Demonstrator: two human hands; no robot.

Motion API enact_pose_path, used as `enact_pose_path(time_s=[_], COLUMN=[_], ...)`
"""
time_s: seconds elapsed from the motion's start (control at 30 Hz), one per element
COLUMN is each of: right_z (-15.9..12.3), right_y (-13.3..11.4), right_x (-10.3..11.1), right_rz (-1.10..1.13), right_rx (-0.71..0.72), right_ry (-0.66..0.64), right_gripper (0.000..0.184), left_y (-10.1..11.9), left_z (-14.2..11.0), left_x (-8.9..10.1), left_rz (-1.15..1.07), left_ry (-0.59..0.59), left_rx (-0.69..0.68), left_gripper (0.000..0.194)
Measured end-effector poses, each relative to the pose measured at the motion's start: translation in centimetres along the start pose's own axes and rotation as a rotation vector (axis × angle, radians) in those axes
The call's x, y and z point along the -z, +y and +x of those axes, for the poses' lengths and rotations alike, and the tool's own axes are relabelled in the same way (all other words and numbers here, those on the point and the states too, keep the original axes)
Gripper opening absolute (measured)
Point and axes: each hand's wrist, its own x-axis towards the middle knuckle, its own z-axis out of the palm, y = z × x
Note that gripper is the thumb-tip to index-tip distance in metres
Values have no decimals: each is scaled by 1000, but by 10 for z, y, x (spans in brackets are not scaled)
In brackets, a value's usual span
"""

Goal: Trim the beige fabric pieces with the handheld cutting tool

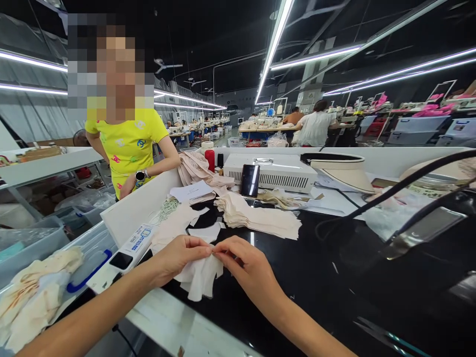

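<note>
Both hands meet over the front edge of a black tabletop, pinching a small white fabric piece [203, 280] that hangs down below the fingers. My left hand [182, 258] is closed on its upper left edge, thumb and forefinger together. From the other side, my right hand [247, 263] pinches the same fabric close to the left fingertips. Just beyond lie another white cut piece [206, 232] and pale pink fabric [174, 225]. A stack of cream fabric pieces [260, 218] sits further back. Exactly what is between the fingertips is too small to make out.
A white box machine [271, 171] with a phone [250, 180] leaning on it stands at the back. Tweezers [386, 337] lie front right, below a black cable [372, 203]. A person in a yellow top [128, 148] stands beyond the white side panel [137, 208].
</note>
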Motion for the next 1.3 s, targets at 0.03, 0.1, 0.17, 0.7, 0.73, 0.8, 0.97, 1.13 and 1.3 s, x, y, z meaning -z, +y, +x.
enact_pose_path(time_s=[0.03, 0.1, 0.17, 0.7, 0.73, 0.8, 0.97, 1.13, 1.3], right_z=[1, 2, 4, -8, -8, -7, -5, 0, -2], right_y=[0, -1, 0, -5, -4, -3, -3, -2, 4], right_x=[0, 1, 2, -4, -5, -5, -2, -1, 4], right_rz=[52, 156, 221, 84, 79, 109, 222, 332, 387], right_rx=[-43, -138, -199, -192, -187, -197, -279, -375, -467], right_ry=[-6, -25, -25, -28, -40, -63, -118, -63, 51], right_gripper=[16, 18, 23, 20, 17, 19, 28, 39, 47], left_y=[-1, -2, -3, -7, -8, -9, -9, -8, -7], left_z=[-1, -1, -2, -3, -3, -4, -6, -8, -10], left_x=[0, 1, 1, 3, 3, 3, 2, 3, 5], left_rz=[-14, -40, -68, -200, -192, -176, -135, -114, -159], left_ry=[-6, -21, -33, -87, -89, -95, -123, -147, -126], left_rx=[17, 53, 85, 170, 172, 179, 197, 215, 207], left_gripper=[42, 43, 45, 52, 51, 51, 50, 44, 46])
